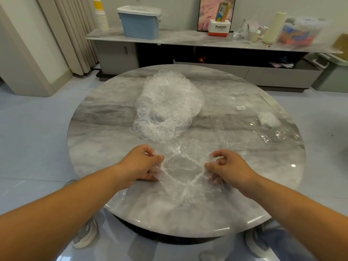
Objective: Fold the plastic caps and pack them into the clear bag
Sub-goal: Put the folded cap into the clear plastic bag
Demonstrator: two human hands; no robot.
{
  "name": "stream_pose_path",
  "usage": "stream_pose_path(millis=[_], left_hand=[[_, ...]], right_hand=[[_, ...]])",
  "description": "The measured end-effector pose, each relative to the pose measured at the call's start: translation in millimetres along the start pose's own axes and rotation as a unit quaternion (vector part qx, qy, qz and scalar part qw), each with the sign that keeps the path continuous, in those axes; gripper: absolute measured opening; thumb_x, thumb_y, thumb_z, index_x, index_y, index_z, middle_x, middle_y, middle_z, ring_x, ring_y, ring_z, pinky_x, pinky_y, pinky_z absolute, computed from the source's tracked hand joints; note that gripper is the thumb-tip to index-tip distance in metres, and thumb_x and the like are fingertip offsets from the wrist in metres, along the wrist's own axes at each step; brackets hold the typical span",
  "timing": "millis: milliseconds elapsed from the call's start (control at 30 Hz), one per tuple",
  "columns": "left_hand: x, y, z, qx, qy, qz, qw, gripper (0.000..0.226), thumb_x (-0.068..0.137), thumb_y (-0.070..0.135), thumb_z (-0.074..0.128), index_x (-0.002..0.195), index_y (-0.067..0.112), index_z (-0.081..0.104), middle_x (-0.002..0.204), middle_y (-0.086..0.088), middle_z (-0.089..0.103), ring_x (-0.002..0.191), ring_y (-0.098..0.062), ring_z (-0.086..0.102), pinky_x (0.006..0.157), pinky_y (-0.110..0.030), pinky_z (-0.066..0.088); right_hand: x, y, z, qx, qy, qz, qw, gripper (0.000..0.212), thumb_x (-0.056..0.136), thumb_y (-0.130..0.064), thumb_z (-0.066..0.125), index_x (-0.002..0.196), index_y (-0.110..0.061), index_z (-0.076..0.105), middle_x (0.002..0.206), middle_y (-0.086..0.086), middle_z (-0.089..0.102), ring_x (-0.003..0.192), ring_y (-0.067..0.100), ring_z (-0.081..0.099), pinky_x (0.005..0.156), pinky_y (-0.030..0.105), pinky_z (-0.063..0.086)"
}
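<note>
- While both hands were clamped onto it, one plastic cap (185,166) was stretched out between them near the table's 6 o'clock edge.
- The left hand (143,163) was pinching the cap's crinkly rim at its 9 o'clock side, with thumb and fingers curled around bunched-up film.
- The right hand (228,168) did the same at the cap's 3 o'clock side, fingertips tucked in with the rim gathered under them.
- The cap was totally see-through and pulled into a rough oval. Its near part lay on the tabletop, but I honestly couldn't tell if the far part was flat or lifted.
- Just past the hands toward 12 o'clock, about mid-table, the pile of loose caps (167,106) sat in a puffy, crumpled heap. It was near the held cap, though I couldn't tell if they touched.
- The clear bag (250,127) lay flat at the table's 3 o'clock side, with a small white label (241,107) toward its far end and a white wad (268,119) at its right part. Whether that wad was in or on the bag, I couldn't tell.
- All of it was on a round grey marble-look table (105,113).
- Beyond the table at 12 o'clock ran a long low sideboard (188,39). It held a blue bin (140,25), with stacked paper cups (101,17) around 11 o'clock and a red-and-white Panasonic box (219,28) around 1 o'clock.
</note>
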State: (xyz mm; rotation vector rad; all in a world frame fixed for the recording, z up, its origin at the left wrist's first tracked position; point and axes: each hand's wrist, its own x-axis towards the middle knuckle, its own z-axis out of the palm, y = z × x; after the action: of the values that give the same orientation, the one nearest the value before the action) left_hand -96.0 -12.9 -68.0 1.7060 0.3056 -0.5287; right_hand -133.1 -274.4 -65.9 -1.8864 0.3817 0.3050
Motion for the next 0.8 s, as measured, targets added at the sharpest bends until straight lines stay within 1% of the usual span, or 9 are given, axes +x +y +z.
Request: stream_pose_path(millis=[100,233,333,400,433,500,567,633,800], left_hand=[[-0.2,-2.5,0.6,0.052,0.011,0.036,0.998,0.029,0.089,0.022,0.075,0.096,0.009,0.050,0.077,-0.008,0.052,0.062,-0.019,0.053,0.059,-0.037,0.058],[-3.3,-0.7,-1.5,0.198,0.054,0.088,0.975,0.053,0.081,0.046,0.079,0.114,0.021,0.045,0.106,0.000,0.056,0.081,-0.013,0.062,0.067,-0.027,0.052],[-12.5,-1.0,-2.6,0.300,0.105,0.257,0.913,0.054,0.077,0.052,0.079,0.114,0.031,0.045,0.113,0.012,0.044,0.095,-0.001,0.053,0.076,-0.017,0.043],[-20.1,-1.7,-3.5,0.354,0.050,0.378,0.854,0.037,0.079,0.052,0.076,0.102,0.032,0.055,0.104,0.017,0.050,0.093,-0.001,0.054,0.078,-0.019,0.045],[-23.7,-3.5,-4.2,0.380,-0.004,0.405,0.832,0.031,0.079,0.054,0.075,0.096,0.032,0.061,0.098,0.018,0.055,0.092,-0.002,0.055,0.078,-0.021,0.047],[-28.5,-11.8,-4.5,0.438,-0.106,0.397,0.800,0.031,0.077,0.061,0.074,0.093,0.034,0.068,0.098,0.019,0.060,0.097,-0.002,0.056,0.084,-0.020,0.047],[-27.3,-23.9,-5.1,0.483,-0.148,0.388,0.771,0.039,0.074,0.067,0.072,0.099,0.037,0.071,0.107,0.021,0.060,0.104,0.001,0.052,0.091,-0.020,0.044],[-25.1,-33.5,-5.8,0.477,-0.155,0.378,0.778,0.034,0.075,0.058,0.077,0.102,0.038,0.073,0.109,0.022,0.060,0.106,0.001,0.050,0.091,-0.019,0.044],[-23.1,-37.7,-4.5,0.412,-0.139,0.353,0.828,0.013,0.081,0.039,0.081,0.091,0.033,0.078,0.104,0.019,0.063,0.103,0.000,0.055,0.085,-0.023,0.051]], right_hand=[[-1.8,0.9,2.8,-0.042,0.004,-0.021,0.999,0.036,0.088,-0.013,0.078,0.118,-0.014,0.058,0.084,0.008,0.065,0.059,0.013,0.063,0.055,0.027,0.051],[-9.7,-3.0,3.1,-0.222,0.066,-0.129,0.964,0.050,0.086,-0.039,0.078,0.126,-0.027,0.053,0.118,-0.009,0.051,0.105,0.007,0.054,0.087,0.021,0.044],[-21.8,-5.2,3.3,-0.279,0.083,-0.269,0.918,0.034,0.088,-0.041,0.074,0.116,-0.028,0.058,0.117,-0.014,0.051,0.112,0.004,0.049,0.097,0.023,0.043],[-27.5,-4.0,5.2,-0.271,0.027,-0.318,0.908,0.018,0.088,-0.042,0.073,0.099,-0.031,0.064,0.106,-0.016,0.057,0.105,0.003,0.055,0.092,0.024,0.047],[-29.5,-1.7,6.2,-0.271,-0.013,-0.328,0.905,0.017,0.086,-0.046,0.073,0.093,-0.032,0.066,0.102,-0.017,0.060,0.103,0.003,0.056,0.089,0.025,0.049],[-32.3,6.0,7.1,-0.296,-0.088,-0.337,0.890,0.028,0.080,-0.060,0.070,0.090,-0.034,0.069,0.103,-0.019,0.063,0.106,0.003,0.056,0.090,0.025,0.048],[-33.8,15.9,7.1,-0.337,-0.143,-0.327,0.871,0.041,0.074,-0.069,0.070,0.094,-0.034,0.073,0.112,-0.021,0.062,0.114,0.001,0.051,0.095,0.019,0.044],[-34.4,24.6,6.7,-0.353,-0.164,-0.310,0.867,0.041,0.072,-0.065,0.077,0.099,-0.034,0.074,0.119,-0.022,0.058,0.118,-0.002,0.046,0.098,0.014,0.039],[-33.7,33.0,7.8,-0.312,-0.134,-0.307,0.889,0.012,0.083,-0.040,0.081,0.094,-0.036,0.077,0.116,-0.022,0.061,0.117,-0.004,0.047,0.097,0.012,0.037]])
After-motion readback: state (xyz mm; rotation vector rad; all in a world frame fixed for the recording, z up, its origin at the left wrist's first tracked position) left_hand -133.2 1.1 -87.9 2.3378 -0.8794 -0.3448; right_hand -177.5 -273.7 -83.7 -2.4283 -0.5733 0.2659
